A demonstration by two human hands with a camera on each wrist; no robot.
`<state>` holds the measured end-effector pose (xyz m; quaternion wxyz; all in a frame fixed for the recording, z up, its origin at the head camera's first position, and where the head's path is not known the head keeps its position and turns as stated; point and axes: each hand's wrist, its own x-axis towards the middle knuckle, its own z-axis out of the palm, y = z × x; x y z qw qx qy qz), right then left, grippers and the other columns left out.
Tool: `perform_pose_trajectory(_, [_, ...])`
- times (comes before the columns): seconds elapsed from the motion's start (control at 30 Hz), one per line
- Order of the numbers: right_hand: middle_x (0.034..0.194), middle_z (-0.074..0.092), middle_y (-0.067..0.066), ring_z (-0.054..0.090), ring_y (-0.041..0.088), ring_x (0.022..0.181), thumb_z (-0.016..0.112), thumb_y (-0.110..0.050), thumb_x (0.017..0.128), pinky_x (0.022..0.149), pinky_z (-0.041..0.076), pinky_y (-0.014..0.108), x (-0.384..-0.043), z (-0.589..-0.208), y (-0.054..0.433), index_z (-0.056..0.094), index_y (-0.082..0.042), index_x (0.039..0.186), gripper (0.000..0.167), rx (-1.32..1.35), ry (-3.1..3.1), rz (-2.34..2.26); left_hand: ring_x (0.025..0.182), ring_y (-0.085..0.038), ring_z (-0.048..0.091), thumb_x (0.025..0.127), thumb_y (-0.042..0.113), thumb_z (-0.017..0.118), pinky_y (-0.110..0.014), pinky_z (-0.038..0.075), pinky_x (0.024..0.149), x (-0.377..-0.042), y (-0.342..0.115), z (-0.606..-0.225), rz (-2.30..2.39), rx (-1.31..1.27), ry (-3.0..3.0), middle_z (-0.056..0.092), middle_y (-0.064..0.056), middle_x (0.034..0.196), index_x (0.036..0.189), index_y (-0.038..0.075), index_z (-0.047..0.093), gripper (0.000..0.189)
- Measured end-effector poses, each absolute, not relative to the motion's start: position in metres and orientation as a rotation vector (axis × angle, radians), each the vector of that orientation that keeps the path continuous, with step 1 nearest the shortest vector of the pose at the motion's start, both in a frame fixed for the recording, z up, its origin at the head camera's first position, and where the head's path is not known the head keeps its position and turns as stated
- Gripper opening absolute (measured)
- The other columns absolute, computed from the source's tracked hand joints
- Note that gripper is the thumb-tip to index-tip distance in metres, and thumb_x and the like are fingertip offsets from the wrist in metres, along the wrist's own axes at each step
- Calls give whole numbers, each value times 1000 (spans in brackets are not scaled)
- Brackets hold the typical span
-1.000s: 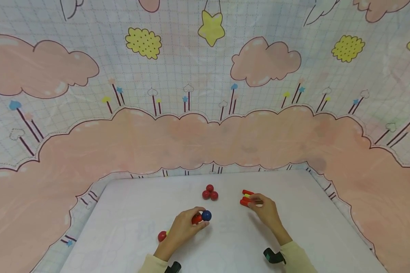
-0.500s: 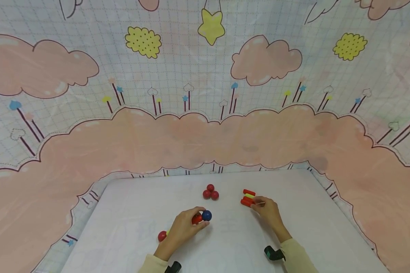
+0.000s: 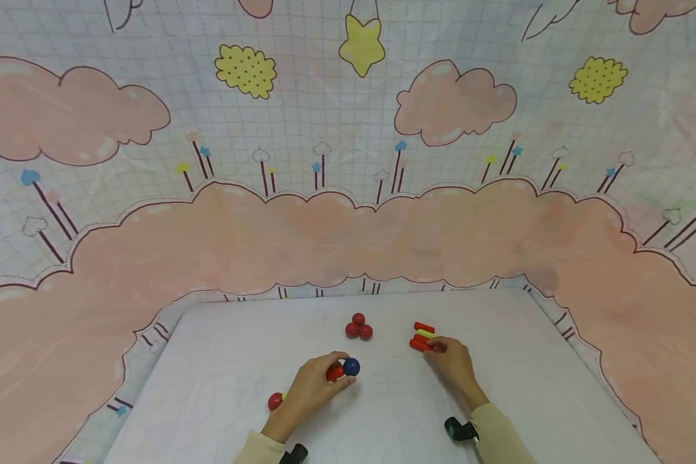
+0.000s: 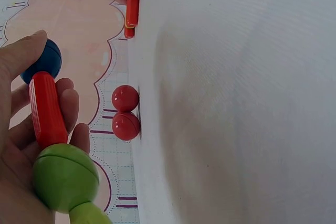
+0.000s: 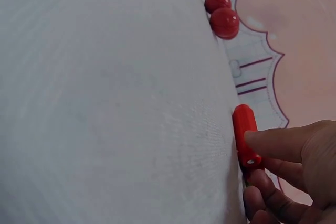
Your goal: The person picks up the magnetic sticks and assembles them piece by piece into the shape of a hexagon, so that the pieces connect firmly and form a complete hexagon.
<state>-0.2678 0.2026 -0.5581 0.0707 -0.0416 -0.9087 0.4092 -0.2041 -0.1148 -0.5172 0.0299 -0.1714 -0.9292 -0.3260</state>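
My left hand grips a joined toy piece made of balls and rods. In the left wrist view it runs from a blue ball through a red rod to a green ball and a yellow-green rod. A red ball shows at its other end in the head view. My right hand pinches the end of a red rod lying on the table. Beside that rod lie a yellow rod and other red rods.
Three red balls sit clustered on the white tabletop, between the hands and farther back. Behind the table hangs a cloth printed with clouds and stars. A dark wrist camera is strapped at the right sleeve.
My right hand has shifted slightly toward me along the rods, uncovering more of the yellow rod and a red one. My left hand and its toy piece stay put.
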Motion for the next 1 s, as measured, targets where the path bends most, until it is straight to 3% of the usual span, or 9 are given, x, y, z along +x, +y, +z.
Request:
perform_pose_trajectory(0.47, [89,70,7,58,18,81,73,-12,82,70,45,28,-259,-555,203,74,-6,98,17,-147,-2738,1234,94,-14,60,87,49,69,-34,55,83,-203,-116,-518,-995,-533,-2850,71,-1,110,124,21,63,47])
perform_pose_trajectory(1.0, [91,70,7,59,19,85,76,-12,84,70,44,27,-248,-523,197,74,-6,102,19,18,-2682,1210,96,-13,60,87,50,69,-35,54,85,-203,-118,-518,-1010,-527,-2859,71,0,112,124,23,63,47])
